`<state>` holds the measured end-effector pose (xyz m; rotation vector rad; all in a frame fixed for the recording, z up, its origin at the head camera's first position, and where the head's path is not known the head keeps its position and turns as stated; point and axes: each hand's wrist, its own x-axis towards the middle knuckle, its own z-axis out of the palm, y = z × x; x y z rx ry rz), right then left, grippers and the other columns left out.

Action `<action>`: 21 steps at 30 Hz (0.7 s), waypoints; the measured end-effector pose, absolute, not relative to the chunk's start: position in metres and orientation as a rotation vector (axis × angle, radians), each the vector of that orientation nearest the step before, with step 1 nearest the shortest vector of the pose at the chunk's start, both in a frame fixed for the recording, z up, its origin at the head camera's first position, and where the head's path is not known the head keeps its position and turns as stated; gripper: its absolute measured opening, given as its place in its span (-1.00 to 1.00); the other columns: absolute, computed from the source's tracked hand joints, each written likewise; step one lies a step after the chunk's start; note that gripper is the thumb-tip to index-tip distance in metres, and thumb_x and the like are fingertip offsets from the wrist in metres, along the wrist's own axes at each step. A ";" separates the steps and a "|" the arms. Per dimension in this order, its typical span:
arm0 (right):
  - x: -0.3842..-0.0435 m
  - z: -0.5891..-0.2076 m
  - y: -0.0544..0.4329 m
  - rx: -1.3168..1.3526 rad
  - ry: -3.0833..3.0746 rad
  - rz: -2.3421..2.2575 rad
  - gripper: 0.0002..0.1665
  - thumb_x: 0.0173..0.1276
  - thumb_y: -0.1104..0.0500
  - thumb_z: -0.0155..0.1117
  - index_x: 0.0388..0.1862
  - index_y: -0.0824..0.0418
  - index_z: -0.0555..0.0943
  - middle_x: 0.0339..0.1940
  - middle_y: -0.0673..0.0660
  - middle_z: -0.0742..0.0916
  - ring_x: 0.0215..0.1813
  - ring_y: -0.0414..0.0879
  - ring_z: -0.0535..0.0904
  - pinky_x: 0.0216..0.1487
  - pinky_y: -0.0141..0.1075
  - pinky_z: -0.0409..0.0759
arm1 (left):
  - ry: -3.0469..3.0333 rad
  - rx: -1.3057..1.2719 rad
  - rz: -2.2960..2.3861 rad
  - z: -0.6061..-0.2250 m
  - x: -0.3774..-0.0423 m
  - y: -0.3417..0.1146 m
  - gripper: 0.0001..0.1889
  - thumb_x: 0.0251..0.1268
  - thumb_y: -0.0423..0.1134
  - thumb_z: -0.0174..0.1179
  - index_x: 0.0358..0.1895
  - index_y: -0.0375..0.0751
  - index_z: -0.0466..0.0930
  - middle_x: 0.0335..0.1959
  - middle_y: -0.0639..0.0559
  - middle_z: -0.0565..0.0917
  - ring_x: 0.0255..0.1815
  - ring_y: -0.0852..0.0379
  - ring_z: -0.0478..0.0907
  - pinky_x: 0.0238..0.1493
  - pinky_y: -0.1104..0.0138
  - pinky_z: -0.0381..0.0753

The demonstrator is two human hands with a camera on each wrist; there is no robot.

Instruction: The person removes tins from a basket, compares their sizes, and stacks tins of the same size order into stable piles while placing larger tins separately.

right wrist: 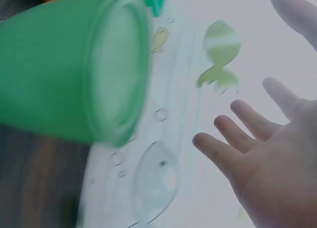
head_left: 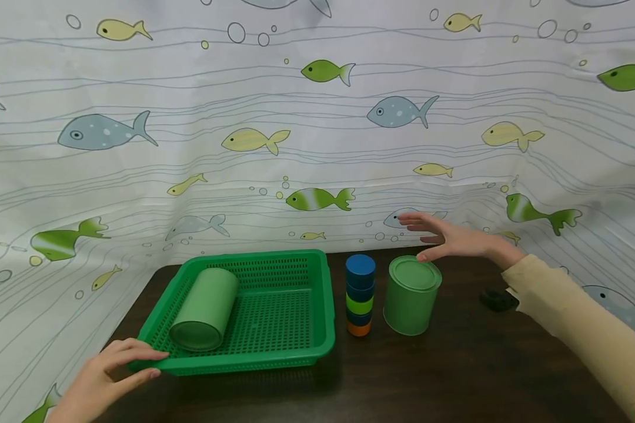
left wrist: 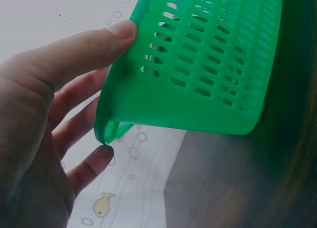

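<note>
At the front left corner of a green plastic basket [head_left: 254, 360], my left hand [head_left: 108, 373] grips the rim between thumb and fingers. The left wrist view shows the thumb [left wrist: 124, 31] lying against the outer wall of the basket [left wrist: 188, 102]. Inside the basket, a pale green canister [head_left: 206, 305] lies on its side at the left. Another pale green canister [head_left: 410, 302] stands upright on the table, lid up. Above and just behind it hovers my right hand [head_left: 455, 239], fingers spread and holding nothing. In the right wrist view a gap separates the hand [right wrist: 270, 149] from the canister [right wrist: 59, 69].
Between basket and upright canister stands a stack of round blue, lime green and orange pieces [head_left: 360, 302]. A small black object [head_left: 499, 299] lies on the dark table [head_left: 402, 376] at the right. A fish-patterned white curtain [head_left: 317, 158] hangs behind and at both sides.
</note>
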<state>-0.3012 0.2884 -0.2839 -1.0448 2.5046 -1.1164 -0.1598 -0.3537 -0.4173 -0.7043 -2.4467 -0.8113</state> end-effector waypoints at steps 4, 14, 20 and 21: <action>-0.304 -0.263 0.269 -1.140 2.536 -1.065 -0.07 0.38 0.24 0.25 0.60 0.14 0.00 0.61 0.27 0.14 0.57 0.35 0.10 0.41 0.37 0.19 | -2.392 -0.697 -0.706 -0.418 -0.160 -0.357 -0.47 -0.33 -0.48 0.56 -0.17 0.14 0.77 -0.17 0.44 0.57 -0.05 0.57 0.28 -0.12 0.63 0.20; -0.309 -0.219 0.198 -1.232 2.478 -0.946 -0.05 0.38 0.05 0.31 0.60 0.04 0.03 0.60 0.09 0.21 0.60 0.13 0.12 0.49 0.27 0.16 | -2.388 -0.639 -0.703 -0.422 -0.158 -0.363 -0.50 -0.27 -0.47 0.54 -0.19 0.17 0.77 -0.25 0.47 0.58 -0.09 0.59 0.28 -0.16 0.62 0.21; -0.320 -0.204 0.151 -1.283 2.478 -0.798 -0.01 0.33 -0.06 0.34 0.60 -0.02 0.04 0.59 0.04 0.22 0.60 0.06 0.14 0.51 0.23 0.17 | -2.375 -0.651 -0.682 -0.421 -0.159 -0.361 -0.47 -0.28 -0.49 0.54 -0.18 0.19 0.76 -0.27 0.47 0.57 -0.11 0.59 0.29 -0.17 0.63 0.23; -0.322 -0.203 0.142 -1.295 2.481 -0.761 -0.01 0.33 -0.07 0.35 0.60 -0.04 0.04 0.59 0.03 0.22 0.59 0.04 0.14 0.51 0.21 0.17 | -2.369 -0.657 -0.679 -0.421 -0.159 -0.361 -0.47 -0.29 -0.49 0.54 -0.18 0.19 0.76 -0.27 0.47 0.58 -0.12 0.59 0.29 -0.18 0.63 0.23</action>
